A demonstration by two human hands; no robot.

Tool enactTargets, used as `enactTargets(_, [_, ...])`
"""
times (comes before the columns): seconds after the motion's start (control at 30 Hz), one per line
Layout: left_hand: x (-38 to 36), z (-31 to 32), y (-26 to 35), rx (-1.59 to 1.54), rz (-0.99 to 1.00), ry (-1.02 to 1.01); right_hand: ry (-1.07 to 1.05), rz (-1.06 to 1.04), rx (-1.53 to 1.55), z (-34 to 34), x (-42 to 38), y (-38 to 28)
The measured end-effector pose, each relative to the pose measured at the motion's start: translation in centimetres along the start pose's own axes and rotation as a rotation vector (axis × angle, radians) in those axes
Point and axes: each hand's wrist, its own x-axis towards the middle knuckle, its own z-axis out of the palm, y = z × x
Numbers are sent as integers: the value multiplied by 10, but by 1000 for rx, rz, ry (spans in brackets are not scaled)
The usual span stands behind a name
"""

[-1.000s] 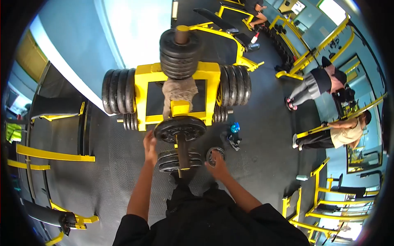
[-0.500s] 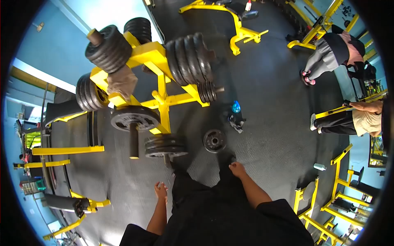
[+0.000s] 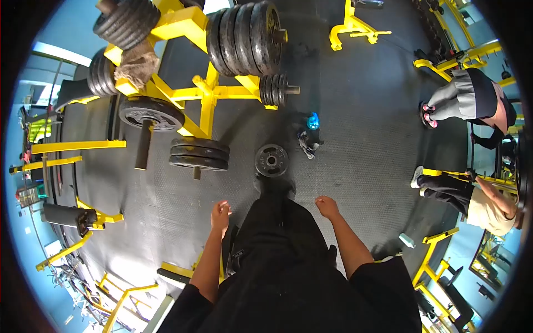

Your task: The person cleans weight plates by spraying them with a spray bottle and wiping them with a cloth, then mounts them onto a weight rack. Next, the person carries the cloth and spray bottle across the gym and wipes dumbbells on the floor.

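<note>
My left hand [image 3: 220,215] hangs in the air on the left of my black-clothed legs, empty, its fingers loosely bent and a little apart. On the other side my right hand [image 3: 327,207] is held off the body with its fingers curled in, and nothing shows in it. A round black weight plate [image 3: 272,161] lies flat on the floor just in front of my feet. To its left, several dark plates [image 3: 199,155] are stacked on a low peg of the yellow plate rack [image 3: 207,111]. Neither hand touches a plate.
Larger plates [image 3: 244,39] and a brown cloth [image 3: 137,64] hang on the rack. A blue-capped item [image 3: 313,121] and a dark bundle [image 3: 307,144] lie on the floor. Two people stand at equipment on the right, near a pale bottle [image 3: 407,240]. Yellow gym frames [image 3: 78,145] stand left.
My view has shifted, and the rack now sits higher and further left. My feet have come together behind the floor plate. My right hand has moved out from my leg; both hands remain empty.
</note>
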Motion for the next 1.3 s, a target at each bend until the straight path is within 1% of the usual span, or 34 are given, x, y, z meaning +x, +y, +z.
enactTargets(0.07, [13, 31, 5, 50, 1, -75, 81, -11, 172, -8, 0, -1])
enactTargets(0.1, [27, 49, 9, 31, -10, -83, 82, -4, 149, -16, 5, -7])
enactTargets(0.13, [39, 65, 10, 96, -26, -130, 117, 45, 202, -21, 9, -14])
enactTargets(0.17, [51, 79, 4, 164, -48, -177, 146, 98, 255, -23, 11, -17])
enactTargets(0.2, [72, 93, -7, 152, -64, -181, 139, 107, 237, -25, 22, -16])
enactTargets(0.27, [119, 123, -37, 365, 178, -237, 127, 105, 273, -24, 57, -4])
enactTargets(0.3, [138, 139, -38, 320, 184, -267, 115, 105, 257, -19, 87, 7])
enactTargets(0.33, [152, 156, -28, 279, 194, -299, 144, 95, 320, -13, 121, 22])
enactTargets(0.37, [167, 172, -19, 304, 199, -318, 171, 90, 382, -8, 154, 36])
enactTargets(0.43, [204, 202, -15, 328, 237, -345, 240, 8, 293, -9, 229, 51])
enactTargets(0.47, [225, 215, -21, 335, 269, -357, 233, 58, 291, -15, 266, 47])
enactTargets(0.5, [246, 227, -28, 334, 255, -352, 222, 108, 287, -18, 302, 44])
enactTargets(0.57, [283, 244, -36, 205, 414, -401, 299, 87, 211, -8, 404, 93])
enactTargets(0.6, [290, 248, -37, 210, 411, -372, 373, 55, 195, -8, 434, 90])
enactTargets(0.63, [293, 252, -31, 282, 501, -359, 448, 22, 185, -9, 458, 82])
enactTargets(0.67, [294, 254, -23, 356, 594, -346, 524, -28, 111, -9, 489, 87])
enactTargets(0.7, [294, 254, -15, 366, 596, -322, 604, -74, 39, -6, 519, 93])
enactTargets(0.77, [280, 255, -9, 1272, 848, -205, 771, -154, -130, 4, 546, 83])
enactTargets(0.8, [275, 260, -9, 1292, 841, -196, 761, -158, -111, 19, 562, 98])
enactTargets(0.87, [268, 268, -1, 1024, 894, -133, 722, -304, -108, 22, 599, 108])
enactTargets(0.9, [263, 268, 1, 1027, 906, -97, 732, -336, -95, 24, 608, 107])
enactTargets(0.97, [249, 266, 3, 1073, 905, -57, 569, -309, -30, 32, 606, 113])
enactTargets(1.0, [244, 266, 2, 1079, 902, -41, 565, -323, -23, 37, 591, 106])
enactTargets(1.07, [237, 270, 4, 997, 896, -60, 576, -475, 176, 50, 527, 74])
enactTargets(1.13, [245, 274, -10, 959, 884, -58, 518, -603, 248, 66, 465, 52])
enactTargets(1.2, [244, 275, -16, 911, 870, -39, 236, -692, 260, 82, 416, 48])
enactTargets(1.27, [239, 272, -24, 1065, 837, 16, 54, -760, 309, 113, 379, 56])
enactTargets(1.3, [236, 271, -26, 1062, 818, 26, -18, -734, 291, 130, 366, 61])
